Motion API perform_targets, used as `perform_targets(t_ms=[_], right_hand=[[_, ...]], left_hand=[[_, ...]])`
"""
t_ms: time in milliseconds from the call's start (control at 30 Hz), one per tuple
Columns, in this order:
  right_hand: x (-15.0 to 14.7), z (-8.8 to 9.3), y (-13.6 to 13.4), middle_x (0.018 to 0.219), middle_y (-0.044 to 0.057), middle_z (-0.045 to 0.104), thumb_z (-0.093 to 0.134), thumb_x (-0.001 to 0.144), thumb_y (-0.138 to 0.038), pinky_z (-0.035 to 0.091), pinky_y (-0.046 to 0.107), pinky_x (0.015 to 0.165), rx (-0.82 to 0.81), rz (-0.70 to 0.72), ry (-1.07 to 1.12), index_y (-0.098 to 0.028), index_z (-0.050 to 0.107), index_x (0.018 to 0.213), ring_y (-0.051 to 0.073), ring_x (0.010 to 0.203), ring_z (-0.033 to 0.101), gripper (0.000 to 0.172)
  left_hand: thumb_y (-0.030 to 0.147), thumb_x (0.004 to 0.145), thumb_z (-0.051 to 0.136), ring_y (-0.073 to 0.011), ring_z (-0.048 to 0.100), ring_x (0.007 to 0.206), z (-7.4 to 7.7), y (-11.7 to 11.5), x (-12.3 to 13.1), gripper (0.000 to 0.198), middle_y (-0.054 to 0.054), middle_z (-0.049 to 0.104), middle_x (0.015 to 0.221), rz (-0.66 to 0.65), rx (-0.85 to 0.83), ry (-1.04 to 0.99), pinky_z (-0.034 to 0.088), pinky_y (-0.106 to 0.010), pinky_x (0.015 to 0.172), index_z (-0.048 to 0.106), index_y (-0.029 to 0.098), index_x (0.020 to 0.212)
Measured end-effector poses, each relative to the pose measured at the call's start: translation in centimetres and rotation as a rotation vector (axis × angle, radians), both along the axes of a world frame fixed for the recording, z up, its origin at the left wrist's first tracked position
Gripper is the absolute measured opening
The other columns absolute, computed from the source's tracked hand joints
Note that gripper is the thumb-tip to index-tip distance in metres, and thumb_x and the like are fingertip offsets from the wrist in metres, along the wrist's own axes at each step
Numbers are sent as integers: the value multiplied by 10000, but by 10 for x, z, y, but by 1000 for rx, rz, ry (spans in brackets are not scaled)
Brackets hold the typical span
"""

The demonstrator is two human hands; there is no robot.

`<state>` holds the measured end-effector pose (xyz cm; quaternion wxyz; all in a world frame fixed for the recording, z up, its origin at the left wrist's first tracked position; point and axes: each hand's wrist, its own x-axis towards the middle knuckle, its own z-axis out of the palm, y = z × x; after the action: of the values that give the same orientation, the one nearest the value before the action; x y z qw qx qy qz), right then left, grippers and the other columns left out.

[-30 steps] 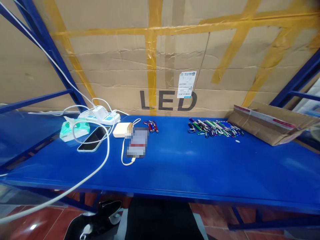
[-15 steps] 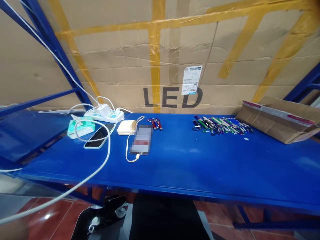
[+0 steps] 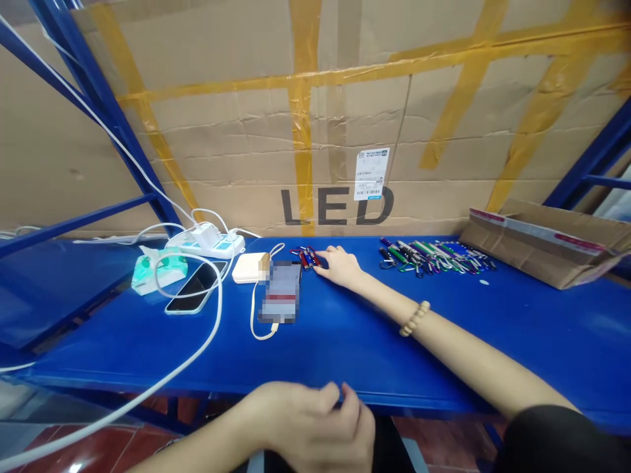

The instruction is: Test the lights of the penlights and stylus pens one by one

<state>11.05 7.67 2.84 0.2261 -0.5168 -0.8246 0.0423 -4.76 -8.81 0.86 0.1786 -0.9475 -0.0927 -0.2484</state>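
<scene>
My right hand [image 3: 340, 266] stretches across the blue table to a small group of red and blue keychain flashlights [image 3: 309, 259] with carabiner clips. Its thumb and fingers are apart at the right side of the group, by a red one; whether they touch it I cannot tell. My left hand [image 3: 315, 420] hovers at the table's front edge, fingers loosely bent and thumb apart, with nothing visible in it. Farther right lies a larger pile of similar flashlights [image 3: 434, 256] in green, black, silver, purple and blue.
Left of the small group lie a phone with a blurred screen [image 3: 280, 295], a cream power bank [image 3: 246, 268], another phone [image 3: 194, 289], a tissue pack [image 3: 158, 270] and a power strip [image 3: 211, 244]. A white cable [image 3: 197, 355] loops across the left. An open cardboard box [image 3: 532, 253] stands right.
Both my hands have come into view: the right one reaching to the small flashlight group, the left one at the front edge. The view has tilted up slightly.
</scene>
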Motion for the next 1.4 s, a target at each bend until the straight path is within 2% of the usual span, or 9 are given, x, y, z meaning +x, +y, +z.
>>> perform_targets(t_ms=[100, 267, 467, 567, 633, 767, 900, 1033, 1400], right_hand=[[9, -5, 7, 1051, 60, 601, 498, 909, -325, 481, 376, 833, 2, -17, -19, -143, 603, 990, 179, 978, 568, 225], [35, -6, 7, 846, 59, 654, 600, 811, -253, 496, 331, 705, -24, -89, 30, -149, 654, 816, 188, 802, 619, 118], [78, -3, -23, 970, 61, 650, 484, 863, -403, 510, 282, 701, 0, -18, 301, -187, 610, 906, 171, 851, 624, 253], [84, -4, -36, 868, 54, 647, 386, 897, -500, 519, 289, 712, -193, 45, 753, -196, 505, 966, 165, 825, 640, 333], [82, -7, -43, 672, -20, 568, 388, 889, -538, 502, 246, 566, -431, 112, 953, -206, 457, 1026, 134, 616, 623, 366], [73, -10, -61, 583, -79, 380, 424, 888, -526, 324, 152, 382, -689, 237, 838, -187, 477, 1160, 40, 402, 368, 437], [69, -2, -81, 886, 27, 584, 412, 918, -458, 491, 226, 706, -691, 283, 661, -234, 413, 1316, 94, 716, 544, 456], [71, 4, -86, 1335, 65, 466, 451, 910, -420, 355, 326, 1040, -704, 354, 624, -272, 326, 1385, 163, 1180, 470, 513], [73, -4, -67, 1291, 66, 548, 399, 920, -462, 342, 440, 1054, -537, 277, 514, -218, 502, 1301, 236, 1185, 502, 465]], left_hand=[[247, 883, 383, -167, 529, 877, 5, 36, 16, 262, -34, 633, 953, -141, 158, -9, 383, -291, 788, 624, 175, 809], [228, 845, 440, -173, 530, 784, 6, 74, 43, 163, -47, 620, 900, -14, 54, 24, 369, -311, 728, 578, 150, 883], [129, 825, 421, -176, 523, 916, 2, 95, 53, 248, -50, 584, 1020, 300, -508, -283, 388, -314, 793, 477, 176, 1062], [147, 835, 430, -172, 509, 936, 1, 99, 54, 279, -57, 555, 1045, 343, -759, -369, 394, -323, 833, 439, 183, 1111], [187, 863, 424, -169, 506, 926, 0, 101, 53, 310, -60, 547, 1028, 343, -864, -414, 395, -325, 846, 403, 184, 1172], [308, 908, 411, -166, 504, 853, -5, 101, 49, 298, -24, 577, 929, 353, -1021, -395, 392, -319, 820, 426, 237, 1197], [341, 903, 435, -157, 525, 820, -8, 99, 45, 204, -1, 604, 863, 318, -1205, -506, 403, -289, 779, 498, 241, 1069], [332, 891, 468, -143, 540, 806, -6, 100, 46, 165, 1, 624, 871, 234, -1213, -508, 399, -269, 779, 557, 225, 979], [365, 890, 446, -136, 520, 799, 0, 103, 49, 227, -18, 540, 864, 350, -1169, -708, 397, -249, 703, 591, 190, 900]])
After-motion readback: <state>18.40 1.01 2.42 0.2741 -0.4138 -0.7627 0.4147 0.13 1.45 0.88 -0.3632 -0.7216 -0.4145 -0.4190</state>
